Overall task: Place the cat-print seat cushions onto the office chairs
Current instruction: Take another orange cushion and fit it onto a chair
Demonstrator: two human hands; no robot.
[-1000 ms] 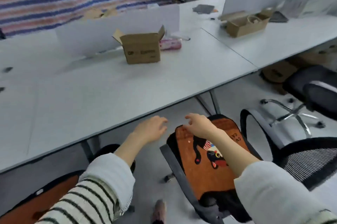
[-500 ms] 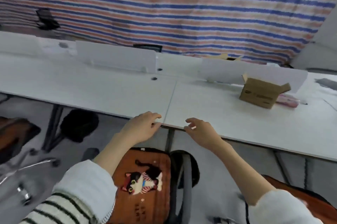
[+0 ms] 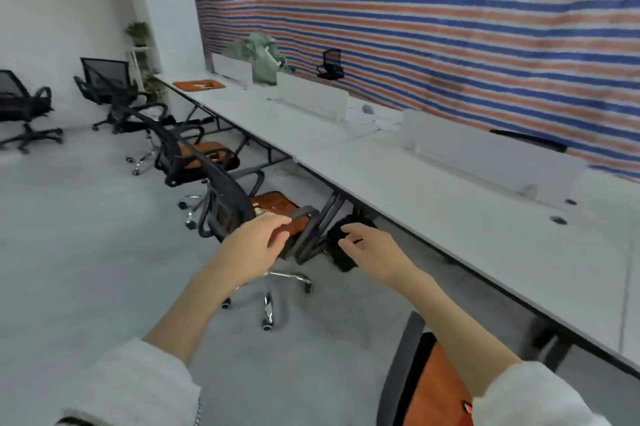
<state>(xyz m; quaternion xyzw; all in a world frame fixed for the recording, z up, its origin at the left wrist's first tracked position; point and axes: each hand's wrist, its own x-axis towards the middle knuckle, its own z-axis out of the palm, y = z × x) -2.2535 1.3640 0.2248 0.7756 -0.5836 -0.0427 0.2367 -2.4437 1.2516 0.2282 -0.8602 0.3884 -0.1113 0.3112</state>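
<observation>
**Both hands free, one cushion waits on the far desk**

Head view: the left hand [image 3: 254, 245] and the right hand [image 3: 372, 247] are held out in front with loosely curled fingers and hold nothing. One orange cushion [image 3: 198, 84] lies flat on the far end of the long white desk [image 3: 433, 190]. The nearer chairs [image 3: 225, 210] already carry orange cushions. The cushion looks thin, soft and light, so I think it will bend; better to grip two opposite edges with both hands.
</observation>
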